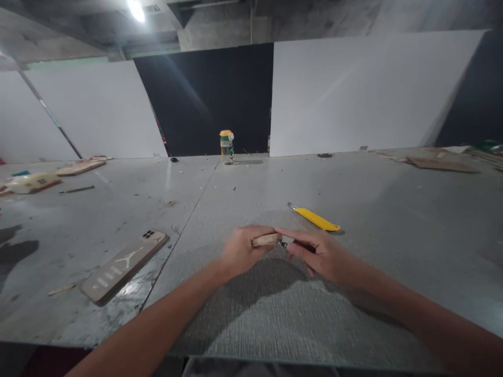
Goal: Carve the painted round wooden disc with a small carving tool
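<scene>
Just above the middle of the grey table, my left hand [241,248] is closed round a small pale piece of wood [267,240]. Opposite it, my right hand [320,254] pinches a slim tool with a dark handle and a short metal tip [283,244]. That tip is at the right end of the wood; whether it cuts in, I cannot tell. My right fingers cover most of the handle, and its exact kind is hidden. Beyond my right hand lies a yellow-handled utility knife [316,218].
A phone in a printed case [126,266] lies to the left, near a thin wooden stick [62,289]. Farther back stand a yellow-lidded cup [227,146] and upright white panels [353,99]. Wood boards [442,163] lie at the far right, a dark thin tool [76,189] at left.
</scene>
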A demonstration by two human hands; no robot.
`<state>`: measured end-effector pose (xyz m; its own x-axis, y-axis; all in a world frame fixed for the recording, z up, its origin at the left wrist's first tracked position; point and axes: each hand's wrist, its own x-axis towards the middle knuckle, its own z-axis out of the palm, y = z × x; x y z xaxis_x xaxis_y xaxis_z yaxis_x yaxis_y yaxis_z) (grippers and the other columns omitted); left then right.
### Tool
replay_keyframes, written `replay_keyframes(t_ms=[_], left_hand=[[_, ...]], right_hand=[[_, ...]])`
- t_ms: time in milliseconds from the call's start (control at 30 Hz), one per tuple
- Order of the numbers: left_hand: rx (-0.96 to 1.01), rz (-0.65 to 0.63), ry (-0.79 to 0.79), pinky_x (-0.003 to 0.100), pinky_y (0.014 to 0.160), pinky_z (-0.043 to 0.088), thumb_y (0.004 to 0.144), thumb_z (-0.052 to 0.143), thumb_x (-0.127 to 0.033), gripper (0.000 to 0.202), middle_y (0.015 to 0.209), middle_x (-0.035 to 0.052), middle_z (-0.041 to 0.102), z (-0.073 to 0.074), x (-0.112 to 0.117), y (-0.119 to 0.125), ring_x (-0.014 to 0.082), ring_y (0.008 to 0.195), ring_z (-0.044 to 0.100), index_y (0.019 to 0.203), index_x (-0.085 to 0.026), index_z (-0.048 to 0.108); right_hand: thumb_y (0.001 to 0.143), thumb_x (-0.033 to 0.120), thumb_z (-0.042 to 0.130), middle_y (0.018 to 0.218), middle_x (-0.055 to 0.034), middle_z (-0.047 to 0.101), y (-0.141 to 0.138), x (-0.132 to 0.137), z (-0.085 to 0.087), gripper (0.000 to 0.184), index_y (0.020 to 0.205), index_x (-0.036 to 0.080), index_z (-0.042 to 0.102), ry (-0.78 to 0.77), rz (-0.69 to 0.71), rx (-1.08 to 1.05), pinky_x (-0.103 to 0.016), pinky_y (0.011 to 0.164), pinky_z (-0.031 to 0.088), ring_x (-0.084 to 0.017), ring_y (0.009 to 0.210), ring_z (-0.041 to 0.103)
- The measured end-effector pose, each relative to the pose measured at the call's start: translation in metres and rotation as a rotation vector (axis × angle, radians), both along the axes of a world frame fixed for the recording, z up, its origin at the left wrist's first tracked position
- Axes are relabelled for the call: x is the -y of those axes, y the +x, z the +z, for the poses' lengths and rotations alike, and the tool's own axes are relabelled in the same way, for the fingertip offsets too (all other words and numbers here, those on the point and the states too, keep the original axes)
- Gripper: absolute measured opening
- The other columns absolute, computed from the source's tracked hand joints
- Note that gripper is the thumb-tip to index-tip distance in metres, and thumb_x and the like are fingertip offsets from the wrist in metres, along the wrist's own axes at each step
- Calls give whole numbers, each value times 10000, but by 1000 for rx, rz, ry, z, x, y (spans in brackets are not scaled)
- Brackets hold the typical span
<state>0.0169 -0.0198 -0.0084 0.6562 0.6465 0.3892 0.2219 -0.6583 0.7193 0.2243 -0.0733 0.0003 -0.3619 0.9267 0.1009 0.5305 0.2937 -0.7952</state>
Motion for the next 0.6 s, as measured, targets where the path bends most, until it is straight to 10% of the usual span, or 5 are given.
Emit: replay_keyframes(t_ms=[600], left_hand=[[52,-64,37,233,718,449,875,571,-269,207,883,52,692,6,9,0,134,782,603,1012,-151,671]], right_hand=[[944,285,464,756,-35,655,2,0,0,451,1389,217,489,71,112,-53,-234,489,359,-103,513,409]])
